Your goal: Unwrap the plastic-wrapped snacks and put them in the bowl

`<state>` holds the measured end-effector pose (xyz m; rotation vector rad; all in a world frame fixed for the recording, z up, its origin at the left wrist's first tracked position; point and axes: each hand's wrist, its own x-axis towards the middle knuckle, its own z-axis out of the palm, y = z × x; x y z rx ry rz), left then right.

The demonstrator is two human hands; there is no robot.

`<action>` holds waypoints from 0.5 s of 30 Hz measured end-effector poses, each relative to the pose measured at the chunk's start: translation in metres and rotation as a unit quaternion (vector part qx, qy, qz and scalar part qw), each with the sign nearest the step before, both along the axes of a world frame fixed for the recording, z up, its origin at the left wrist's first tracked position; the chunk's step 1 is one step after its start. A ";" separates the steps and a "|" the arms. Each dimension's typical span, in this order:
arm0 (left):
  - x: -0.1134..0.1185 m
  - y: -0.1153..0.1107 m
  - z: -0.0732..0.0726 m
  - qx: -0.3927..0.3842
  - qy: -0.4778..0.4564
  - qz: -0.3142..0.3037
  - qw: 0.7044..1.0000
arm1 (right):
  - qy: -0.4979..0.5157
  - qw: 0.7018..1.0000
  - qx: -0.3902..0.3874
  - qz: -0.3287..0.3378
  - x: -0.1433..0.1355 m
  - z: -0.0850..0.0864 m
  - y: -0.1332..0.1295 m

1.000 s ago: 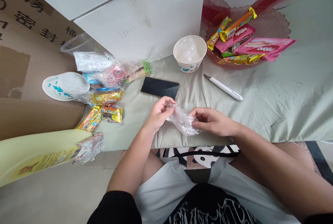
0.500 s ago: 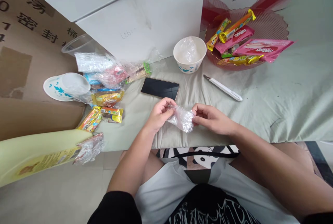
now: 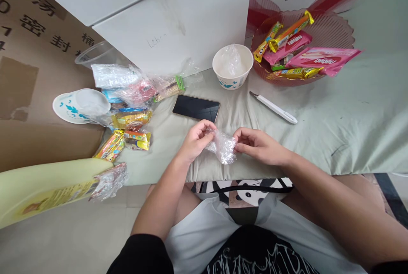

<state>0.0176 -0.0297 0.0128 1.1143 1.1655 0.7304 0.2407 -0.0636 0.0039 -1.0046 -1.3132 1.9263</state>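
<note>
A crumpled piece of clear plastic film [image 3: 223, 148] is stretched between my two hands above the near edge of the cloth-covered table. My left hand [image 3: 199, 139] pinches its left end between thumb and fingers. At the opposite end, my right hand [image 3: 256, 145] pinches the film with thumb and forefinger, the other fingers curled. A dark-screened phone [image 3: 196, 107] lies just beyond my left hand. Beyond the film stands a paper bowl [image 3: 233, 68] with more clear film inside. The white utility knife [image 3: 273, 107] rests past my right hand.
A pink ribbed bowl [image 3: 342, 32] holds several wrapped snacks at the back right. On the left lie wrapped snacks [image 3: 132, 119], a tipped paper bowl [image 3: 70, 106] and a pale yellow bottle [image 3: 47, 180]. White boxes [image 3: 178, 27] line the back; a cardboard box [image 3: 47, 74] stands left.
The film has crumpled further and hangs slightly lower. My right hand has shifted slightly left, while my left hand stays nearly in place.
</note>
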 end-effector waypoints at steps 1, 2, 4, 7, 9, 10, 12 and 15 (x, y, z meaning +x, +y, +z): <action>0.000 0.000 0.000 0.001 0.001 -0.001 1.000 | 0.001 1.000 0.002 -0.001 0.000 0.001 0.000; 0.000 0.000 0.000 0.002 0.001 -0.002 1.000 | 0.003 1.000 0.003 -0.001 0.000 0.001 0.001; -0.001 0.000 -0.001 0.004 0.003 -0.003 1.000 | 0.004 1.000 0.003 -0.001 0.000 0.003 0.001; -0.001 0.000 -0.002 0.006 0.005 -0.005 1.000 | 0.002 1.000 0.003 0.000 0.001 0.003 0.001; -0.002 0.000 -0.003 0.007 0.003 -0.007 1.000 | -0.008 1.000 0.002 0.000 0.001 0.003 0.000; -0.002 0.000 -0.003 0.007 0.003 -0.009 1.000 | -0.013 1.000 0.002 0.000 0.000 0.003 0.000; -0.002 0.000 -0.004 0.006 0.004 -0.011 1.000 | -0.022 1.000 0.002 -0.002 0.000 0.003 0.001; -0.001 0.001 -0.004 0.004 0.007 -0.013 1.000 | -0.021 1.000 0.005 -0.004 0.000 0.003 0.001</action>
